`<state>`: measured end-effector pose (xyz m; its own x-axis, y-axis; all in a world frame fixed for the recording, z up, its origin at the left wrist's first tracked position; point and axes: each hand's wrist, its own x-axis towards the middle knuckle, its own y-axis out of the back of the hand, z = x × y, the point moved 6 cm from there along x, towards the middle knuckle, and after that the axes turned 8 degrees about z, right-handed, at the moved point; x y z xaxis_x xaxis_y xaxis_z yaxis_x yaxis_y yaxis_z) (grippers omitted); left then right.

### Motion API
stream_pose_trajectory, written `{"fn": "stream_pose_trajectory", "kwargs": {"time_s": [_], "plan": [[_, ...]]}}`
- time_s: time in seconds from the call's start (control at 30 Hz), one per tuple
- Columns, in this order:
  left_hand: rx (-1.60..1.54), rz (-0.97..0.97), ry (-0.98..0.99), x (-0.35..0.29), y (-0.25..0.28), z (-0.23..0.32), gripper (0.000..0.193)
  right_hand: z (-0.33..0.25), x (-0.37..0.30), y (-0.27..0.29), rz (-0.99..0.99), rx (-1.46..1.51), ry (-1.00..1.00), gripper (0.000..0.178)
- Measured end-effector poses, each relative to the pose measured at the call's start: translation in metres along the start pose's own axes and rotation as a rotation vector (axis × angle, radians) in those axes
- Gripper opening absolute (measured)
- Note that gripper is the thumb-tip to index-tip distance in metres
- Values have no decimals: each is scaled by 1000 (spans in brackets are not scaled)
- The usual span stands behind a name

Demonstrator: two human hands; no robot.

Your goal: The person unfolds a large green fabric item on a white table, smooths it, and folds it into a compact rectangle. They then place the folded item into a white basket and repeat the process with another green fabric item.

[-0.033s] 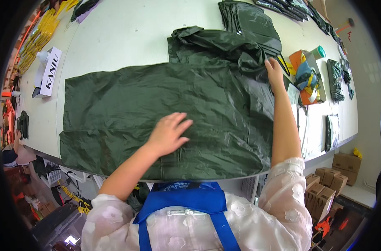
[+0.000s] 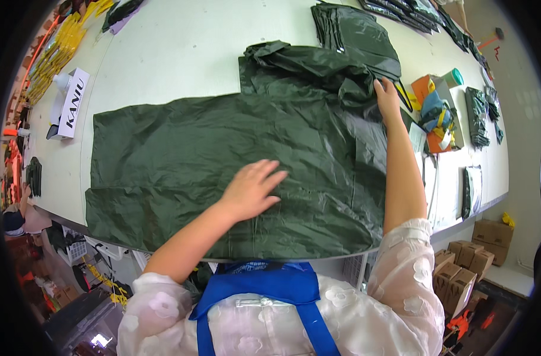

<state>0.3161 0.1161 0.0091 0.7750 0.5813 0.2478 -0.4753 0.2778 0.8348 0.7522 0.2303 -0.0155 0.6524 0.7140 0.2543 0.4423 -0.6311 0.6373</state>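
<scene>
I see the green sheet (image 2: 181,142) on the white table (image 2: 181,56), under the left hand (image 2: 252,190), fingers spread. The right hand (image 2: 388,102) meets its bunched part; I can't tell if it pinches.

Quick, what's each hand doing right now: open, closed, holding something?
Left hand: open, palm down over the green sheet.
Right hand: curled at bunched green material; grip can't be told.

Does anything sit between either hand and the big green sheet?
Nothing visible does: the left hand is spread over the middle of the green sheet, and the right hand is at its bunched far-right part.
</scene>
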Motion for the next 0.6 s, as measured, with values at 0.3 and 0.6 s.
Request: {"fn": "stream_pose_trajectory", "kwargs": {"time_s": [0.3,0.6], "plan": [[-80,21,-9,123,-100,-30,65,-107,34,-109,-459,-617,163,69],[11,-136,183,173,-107,-36,77,13,71,-3,8,1295,-711,40]]}}
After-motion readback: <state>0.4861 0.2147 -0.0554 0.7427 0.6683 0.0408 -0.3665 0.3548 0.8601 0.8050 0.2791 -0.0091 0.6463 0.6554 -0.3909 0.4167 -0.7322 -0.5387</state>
